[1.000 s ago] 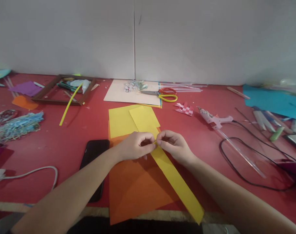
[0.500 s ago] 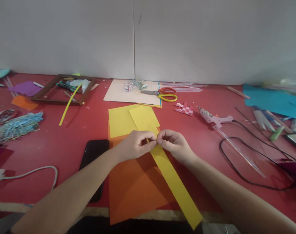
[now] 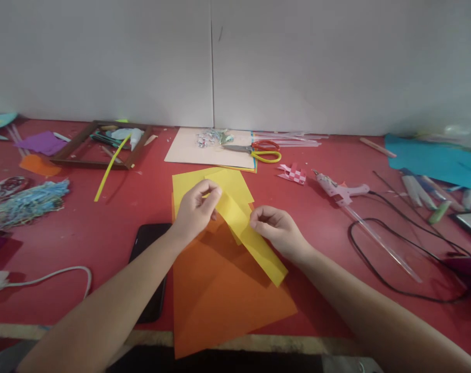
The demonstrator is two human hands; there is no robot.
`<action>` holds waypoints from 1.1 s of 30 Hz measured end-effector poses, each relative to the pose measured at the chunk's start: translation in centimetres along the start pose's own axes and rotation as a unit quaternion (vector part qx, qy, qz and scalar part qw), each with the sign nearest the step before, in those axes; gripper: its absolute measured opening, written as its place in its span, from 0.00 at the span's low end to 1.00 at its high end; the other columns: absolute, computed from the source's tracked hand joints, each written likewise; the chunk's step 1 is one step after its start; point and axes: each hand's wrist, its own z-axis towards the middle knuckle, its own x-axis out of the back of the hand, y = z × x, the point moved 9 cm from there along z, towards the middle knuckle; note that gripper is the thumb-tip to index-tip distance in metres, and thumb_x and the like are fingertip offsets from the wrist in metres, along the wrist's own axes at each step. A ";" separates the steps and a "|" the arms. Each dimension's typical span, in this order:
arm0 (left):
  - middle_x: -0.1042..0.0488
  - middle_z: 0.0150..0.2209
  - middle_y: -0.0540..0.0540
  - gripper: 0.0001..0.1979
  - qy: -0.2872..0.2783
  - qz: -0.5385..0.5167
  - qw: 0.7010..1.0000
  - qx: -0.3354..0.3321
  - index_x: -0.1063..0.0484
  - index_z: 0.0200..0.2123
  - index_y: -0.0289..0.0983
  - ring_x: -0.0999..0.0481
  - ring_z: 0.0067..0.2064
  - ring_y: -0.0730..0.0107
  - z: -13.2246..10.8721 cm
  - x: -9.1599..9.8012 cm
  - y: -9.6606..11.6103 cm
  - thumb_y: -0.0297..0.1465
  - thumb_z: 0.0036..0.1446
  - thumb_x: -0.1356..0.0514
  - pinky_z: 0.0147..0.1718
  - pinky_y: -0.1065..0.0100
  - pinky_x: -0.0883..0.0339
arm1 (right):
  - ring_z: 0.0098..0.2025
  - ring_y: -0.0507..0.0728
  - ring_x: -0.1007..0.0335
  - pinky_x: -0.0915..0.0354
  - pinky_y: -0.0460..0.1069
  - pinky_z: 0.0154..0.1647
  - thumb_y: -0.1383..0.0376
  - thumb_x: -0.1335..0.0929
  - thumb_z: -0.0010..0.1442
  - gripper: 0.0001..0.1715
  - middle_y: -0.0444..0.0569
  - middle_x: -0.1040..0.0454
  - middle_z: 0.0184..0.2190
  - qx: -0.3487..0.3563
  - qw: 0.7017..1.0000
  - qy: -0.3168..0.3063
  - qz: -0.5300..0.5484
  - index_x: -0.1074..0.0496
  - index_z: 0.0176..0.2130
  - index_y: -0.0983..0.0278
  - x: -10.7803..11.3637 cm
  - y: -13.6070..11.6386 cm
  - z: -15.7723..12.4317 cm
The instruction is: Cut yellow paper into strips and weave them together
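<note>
Yellow strip [image 3: 262, 252] — pinched in the left hand [image 3: 194, 208].

A craft workspace spreads across a red table [image 3: 111, 243]: yellow paper [image 3: 259, 246] at the frame's center, scissors [image 3: 252, 150] at upper center, a glue gun [image 3: 339, 194] at center right, blue paper [image 3: 429, 161] at upper right, shreds [image 3: 33, 203] far left.
</note>
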 end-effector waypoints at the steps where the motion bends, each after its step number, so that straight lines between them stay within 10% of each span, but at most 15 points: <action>1: 0.37 0.27 0.55 0.11 0.034 -0.003 0.999 -0.001 0.35 0.30 0.38 0.33 0.17 0.84 0.1 0.7 0.0 0.37 0.62 0.44 0.17 0.78 0.39 | 0.22 0.48 0.48 0.52 0.46 0.22 0.61 0.30 0.52 0.09 0.39 0.37 0.21 -0.002 1.000 0.001 0.001 0.31 0.27 0.63 0.0 0.0 0.0; 6: 0.33 0.24 0.56 0.13 0.085 -0.066 0.993 0.039 0.36 0.34 0.39 0.33 0.16 0.82 -0.1 1.4 -0.5 0.42 0.60 0.41 0.16 0.77 0.39 | 0.21 0.47 0.48 0.53 0.46 0.22 0.62 0.30 0.51 0.08 0.39 0.36 0.21 -0.005 1.000 0.014 0.010 0.31 0.26 0.63 0.3 0.1 -0.1; 14: 0.28 0.16 0.48 0.19 -0.203 -0.073 0.958 0.186 0.29 0.29 0.34 0.32 0.17 0.75 -2.4 -4.8 -1.9 0.46 0.54 0.36 0.17 0.74 0.41 | 0.22 0.48 0.48 0.51 0.46 0.22 0.60 0.30 0.52 0.10 0.40 0.37 0.21 0.018 0.999 0.030 0.015 0.31 0.27 0.63 0.7 0.0 -0.1; 33: 0.26 0.32 0.51 0.13 0.007 -0.233 0.968 0.097 0.27 0.30 0.35 0.34 0.20 0.83 -0.6 -1.3 -1.1 0.39 0.52 0.32 0.18 0.76 0.39 | 0.23 0.49 0.43 0.48 0.46 0.23 0.60 0.29 0.52 0.10 0.42 0.34 0.22 0.034 0.998 0.036 0.029 0.31 0.27 0.63 0.9 -0.2 0.0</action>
